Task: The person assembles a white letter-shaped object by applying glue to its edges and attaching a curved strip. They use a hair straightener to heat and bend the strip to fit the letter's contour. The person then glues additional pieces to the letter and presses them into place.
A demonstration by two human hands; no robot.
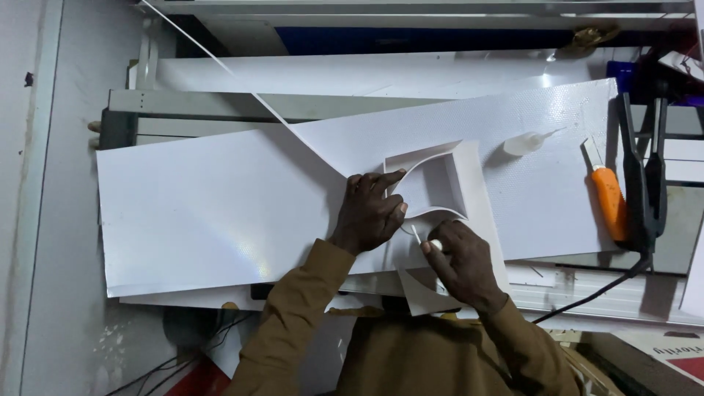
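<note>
The left hand (374, 213) lies fingers-down on a white shape (440, 183), a boxy piece with raised strip walls, its forefinger stretched along the curved upper wall and the other fingers bent against the near edge; the right hand (462, 264) sits just below and to the right, thumb and forefinger pinched on a small white nozzle (419, 236) whose tip points up toward the lower curved wall; whether it touches the wall I cannot tell. The shape lies between the two hands, on its own white backing, over a large white sheet (213, 205) spread across the bench; to the right, well apart from the hands, lie a clear glue bottle (529, 142), an orange knife (609, 202) and a black clamp (645, 183); a black cable (594, 293) runs below.
</note>
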